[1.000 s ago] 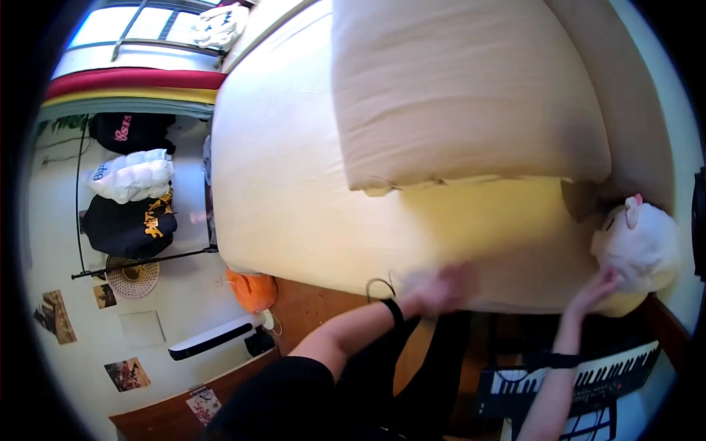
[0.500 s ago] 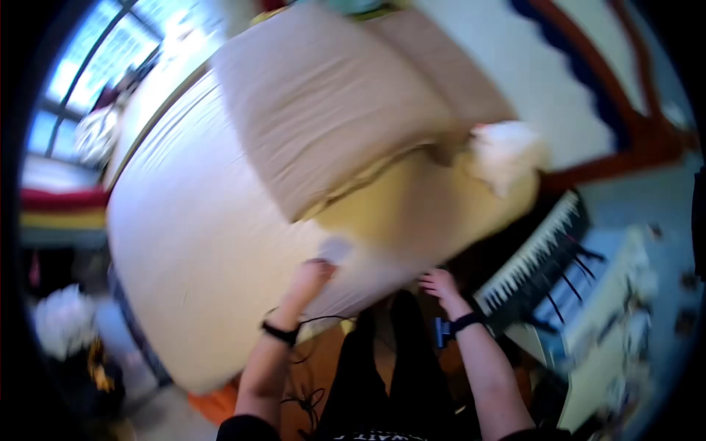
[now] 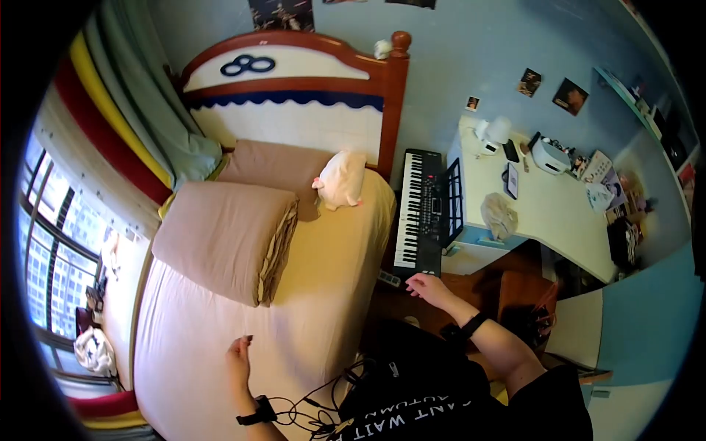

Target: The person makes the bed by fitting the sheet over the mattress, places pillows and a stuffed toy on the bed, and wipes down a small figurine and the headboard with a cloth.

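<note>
My left hand (image 3: 237, 361) is over the pale fitted sheet (image 3: 187, 331) on the near part of the bed, its fingers bent and close together. A small dark bit shows at the fingertips, too small to name. Beyond it lies a folded brown quilt (image 3: 213, 235), apart from the hand. My right hand (image 3: 430, 288) hangs at the near end of a black electronic keyboard (image 3: 434, 198), fingers loosely bent and apart, with nothing seen in them. A pink plush toy (image 3: 343, 180) leans by the brown pillow (image 3: 272, 163) at the headboard.
A white desk (image 3: 548, 209) with a phone (image 3: 510, 180) and a plastic bag (image 3: 499, 215) stands at the right. A brown chair (image 3: 526, 301) is below it. Black cables (image 3: 312, 411) hang by my left wrist. A wooden headboard (image 3: 294, 59) and a window bound the bed.
The view has swung up and right, bringing in the headboard and desk. Something whitish by my left hand no longer shows. My right hand is now beside the keyboard's near end.
</note>
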A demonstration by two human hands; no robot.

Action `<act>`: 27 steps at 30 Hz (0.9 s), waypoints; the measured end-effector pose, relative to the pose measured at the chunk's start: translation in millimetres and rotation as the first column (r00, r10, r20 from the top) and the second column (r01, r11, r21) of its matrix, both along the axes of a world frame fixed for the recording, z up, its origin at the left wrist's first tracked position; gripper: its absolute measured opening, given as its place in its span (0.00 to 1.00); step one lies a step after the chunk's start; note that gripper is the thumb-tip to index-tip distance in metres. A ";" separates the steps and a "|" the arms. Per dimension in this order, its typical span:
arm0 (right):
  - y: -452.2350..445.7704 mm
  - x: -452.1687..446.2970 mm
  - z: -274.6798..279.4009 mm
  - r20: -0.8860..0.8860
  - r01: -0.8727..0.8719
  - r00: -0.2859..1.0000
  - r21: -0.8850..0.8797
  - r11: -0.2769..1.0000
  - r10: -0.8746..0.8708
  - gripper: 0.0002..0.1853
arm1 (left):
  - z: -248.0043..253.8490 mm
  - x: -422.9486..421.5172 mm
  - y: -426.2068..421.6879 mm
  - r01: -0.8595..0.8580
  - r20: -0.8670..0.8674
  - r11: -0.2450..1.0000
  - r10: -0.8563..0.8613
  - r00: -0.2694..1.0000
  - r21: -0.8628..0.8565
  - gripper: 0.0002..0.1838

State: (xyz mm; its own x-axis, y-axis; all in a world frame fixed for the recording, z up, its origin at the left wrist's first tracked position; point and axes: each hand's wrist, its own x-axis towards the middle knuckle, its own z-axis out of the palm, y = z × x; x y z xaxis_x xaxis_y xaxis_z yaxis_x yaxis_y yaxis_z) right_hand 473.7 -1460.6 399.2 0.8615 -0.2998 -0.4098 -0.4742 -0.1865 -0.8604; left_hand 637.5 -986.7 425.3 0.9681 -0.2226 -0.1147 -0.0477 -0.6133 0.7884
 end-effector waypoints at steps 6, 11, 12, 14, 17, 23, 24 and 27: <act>-57.9 -41.1 -13.7 0.081 0.053 0.995 -0.034 0.998 -0.050 0.16 | 23.8 -20.3 -100.2 0.106 -0.033 0.985 -0.111 0.993 -0.133 0.19; -154.6 -89.6 -40.5 0.133 0.222 0.974 -0.418 0.881 -0.182 0.18 | 25.4 -23.3 -173.7 0.207 -0.029 0.962 -0.216 0.976 -0.178 0.20; -171.3 -98.4 -34.5 0.156 0.254 0.967 -0.487 0.835 -0.203 0.20 | 27.7 -25.3 -188.2 0.183 -0.033 0.969 -0.191 0.981 -0.167 0.20; -209.1 -106.4 -34.5 0.115 0.278 0.960 -0.480 0.832 -0.255 0.24 | 40.4 -26.7 -216.0 0.241 -0.007 0.963 -0.244 0.970 -0.116 0.18; -262.0 -104.5 -37.6 0.070 0.270 0.960 -0.497 0.825 -0.272 0.30 | 57.3 -31.1 -258.7 0.231 -0.002 0.970 -0.232 0.973 -0.083 0.17; -330.0 -68.8 -68.4 0.075 0.190 0.977 -0.742 0.643 -0.202 0.34 | 75.7 -59.4 -305.4 0.165 -0.057 0.981 -0.172 0.983 -0.106 0.18; -334.8 -63.6 -73.4 0.000 0.126 0.973 -0.840 0.527 -0.232 0.36 | 73.8 -65.7 -305.8 0.146 -0.070 0.985 -0.152 0.986 -0.094 0.18; -345.4 -54.6 -85.8 -0.135 0.064 0.954 -0.778 0.624 -0.267 0.40 | 73.4 -76.5 -300.9 0.064 -0.105 0.997 -0.067 0.992 -0.032 0.18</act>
